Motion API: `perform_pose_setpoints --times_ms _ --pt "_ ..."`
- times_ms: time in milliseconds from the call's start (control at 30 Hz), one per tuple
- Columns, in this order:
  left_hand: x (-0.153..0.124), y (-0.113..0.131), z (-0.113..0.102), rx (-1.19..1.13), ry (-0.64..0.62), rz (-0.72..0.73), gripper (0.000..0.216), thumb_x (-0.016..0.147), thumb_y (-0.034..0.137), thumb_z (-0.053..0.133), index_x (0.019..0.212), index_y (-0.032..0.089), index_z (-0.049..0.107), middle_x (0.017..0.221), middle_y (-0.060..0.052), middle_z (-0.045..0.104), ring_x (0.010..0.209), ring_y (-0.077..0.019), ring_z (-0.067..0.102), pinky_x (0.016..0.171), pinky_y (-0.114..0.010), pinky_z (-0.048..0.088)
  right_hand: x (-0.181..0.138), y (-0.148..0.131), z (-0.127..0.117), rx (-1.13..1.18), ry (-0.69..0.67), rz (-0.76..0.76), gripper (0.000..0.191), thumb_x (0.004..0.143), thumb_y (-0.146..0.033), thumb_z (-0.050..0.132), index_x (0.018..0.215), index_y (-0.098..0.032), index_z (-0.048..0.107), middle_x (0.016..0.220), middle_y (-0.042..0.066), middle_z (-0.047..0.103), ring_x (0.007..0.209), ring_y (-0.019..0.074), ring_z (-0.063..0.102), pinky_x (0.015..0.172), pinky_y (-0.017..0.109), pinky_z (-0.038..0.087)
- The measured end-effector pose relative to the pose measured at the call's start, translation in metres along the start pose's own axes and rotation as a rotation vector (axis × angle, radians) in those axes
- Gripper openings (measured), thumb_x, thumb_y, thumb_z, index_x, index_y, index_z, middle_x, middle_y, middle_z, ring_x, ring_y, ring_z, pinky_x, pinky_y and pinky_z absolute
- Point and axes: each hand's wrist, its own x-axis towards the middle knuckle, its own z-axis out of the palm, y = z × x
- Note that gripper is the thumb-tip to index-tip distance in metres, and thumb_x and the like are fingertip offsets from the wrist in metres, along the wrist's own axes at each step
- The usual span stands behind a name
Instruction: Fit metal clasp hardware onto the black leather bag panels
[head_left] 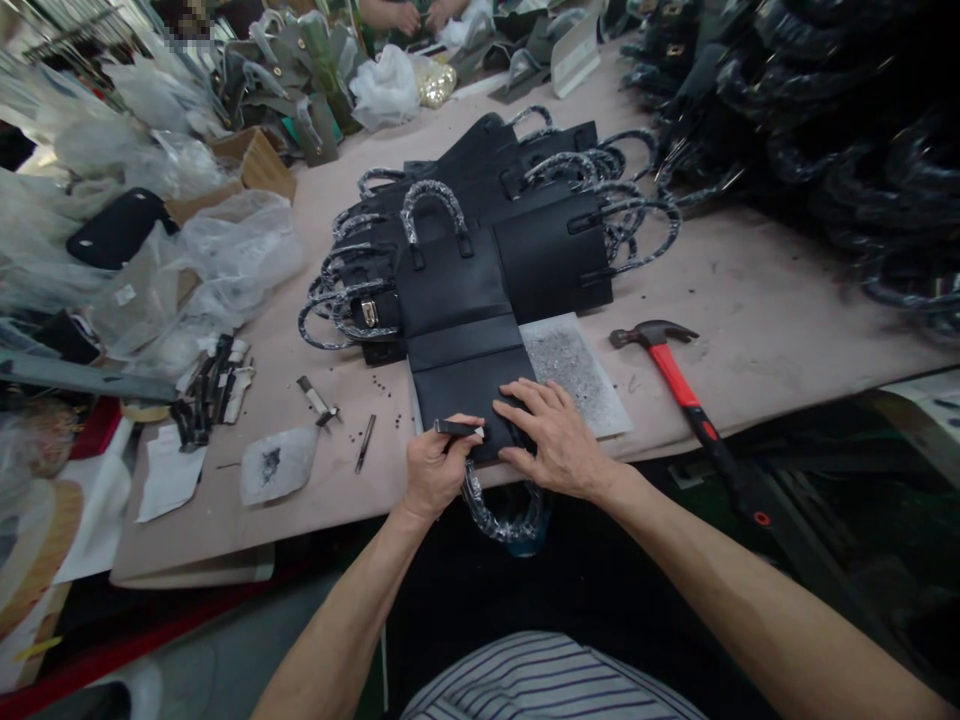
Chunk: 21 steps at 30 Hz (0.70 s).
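Note:
My left hand (435, 468) is closed around a short dark bar-shaped piece (456, 428) with a light tip. Whether it is a punch or a strip I cannot tell. It is over the near end of an opened-out black handbag panel (469, 385). With its fingers spread, my right hand (555, 435) lies flat on the right side of that panel. One plastic-wrapped handle (502, 520) of the bag hangs over the table edge below my hands; the other handle (433, 195) stands at the far end. Under the panel is a worn white board (581, 370).
A claw hammer (679, 385) lies to the right. Left are a metal tool (318, 402), a thin metal rod (365, 444) and a translucent dish (279, 465). Black bags (555, 250) are piled behind, with more (825, 150) at right. Another person's hands (416, 17) show across the table.

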Motion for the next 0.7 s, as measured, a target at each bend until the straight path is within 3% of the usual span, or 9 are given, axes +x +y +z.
perform_pose_setpoints --times_ms 500,700 --pt "0.0000 -0.0008 0.0037 0.059 -0.027 0.035 0.013 0.089 0.017 0.068 0.097 0.021 0.076 0.097 -0.002 0.080 0.089 -0.0180 0.076 0.084 -0.029 0.061 0.0003 -0.0014 -0.0009 0.000 -0.006 0.004 0.058 0.087 -0.038 0.069 0.141 -0.019 0.057 0.152 0.013 0.046 0.143 0.0348 0.036 0.119 0.057 0.024" --pt "0.0028 0.0032 0.0026 -0.006 0.021 -0.089 0.010 0.087 0.022 0.069 0.095 0.020 0.075 0.094 -0.003 0.080 0.089 -0.0188 0.076 0.085 -0.030 0.061 0.0002 -0.0001 -0.0007 0.004 -0.007 0.005 0.060 0.086 -0.039 0.070 0.142 -0.020 0.056 0.153 0.013 0.045 0.144 0.0348 0.035 0.120 0.057 0.022"
